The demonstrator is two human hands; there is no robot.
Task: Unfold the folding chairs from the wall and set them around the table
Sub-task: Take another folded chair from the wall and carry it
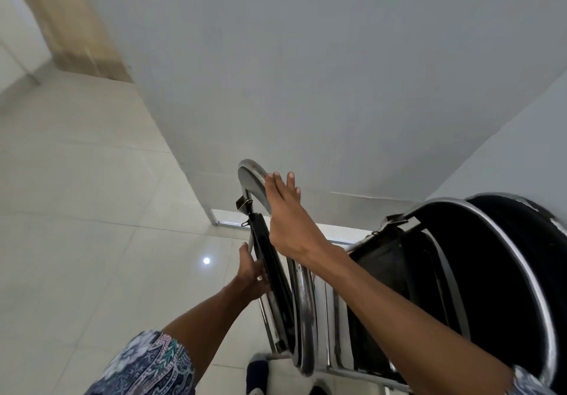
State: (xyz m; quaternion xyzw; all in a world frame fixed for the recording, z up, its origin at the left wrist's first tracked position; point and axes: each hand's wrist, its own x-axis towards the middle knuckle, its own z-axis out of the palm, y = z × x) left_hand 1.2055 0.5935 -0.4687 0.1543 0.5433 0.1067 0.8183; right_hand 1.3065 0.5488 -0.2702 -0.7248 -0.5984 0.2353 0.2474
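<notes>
Folding chair (pixel 303 302), folded flat, stands on edge just in front of the person, apart from the wall (pixel 306 87) and just left of the other folded chairs (pixel 491 272) stacked in the corner. The right hand (pixel 285 219) lies over its chrome top rail (pixel 251 170) with fingers straight and spread, pressing rather than clasping. The left hand (pixel 251 275) is lower down and grips the edge of the black seat (pixel 260 232), thumb pointing up along the frame.

To open it well, I judge that the right hand should steady the rail and tip the back slightly away while the left draws the seat down and outward in one smooth swing. Fingers should stay on the seat's outer edge, clear of the hinge bracket below the rail, where the tubes could nip them. All feet should meet the tiled floor (pixel 92 210) before the weight is let go.

Much is out of sight. The chair's feet are cut off at the bottom edge, the left fingertips go behind the seat, and how many chairs the stack holds cannot be counted. No table is in view, so the direction to carry the chair cannot be told.
</notes>
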